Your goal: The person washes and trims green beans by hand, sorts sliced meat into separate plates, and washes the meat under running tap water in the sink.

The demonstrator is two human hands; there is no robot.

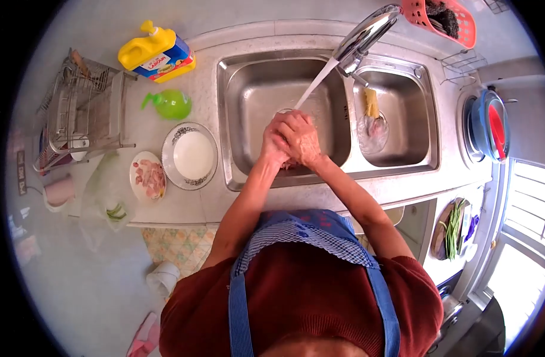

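Over the large sink basin [254, 89], my two hands are pressed together below the faucet [367, 35]. Water from it falls onto or just behind the knuckles. My right hand [303, 138] lies over my left hand [276, 141], its fingers curled across it. The left fingers are mostly covered, and both hands look closed. A little pinkish material shows below the palms, too small to name; whatever is between the hands is hidden. To the left on the counter are a patterned white bowl [193, 156] and an oval plate of cut raw meat [148, 177].
A yellow detergent jug [159, 52] and a green pump bottle [172, 105] stand left of the sink. The smaller basin [397, 89] holds a clear bag [372, 132]. A dish rack [85, 110] is far left, a pink basket [442, 21] behind the faucet, blue basins [492, 125] at right.
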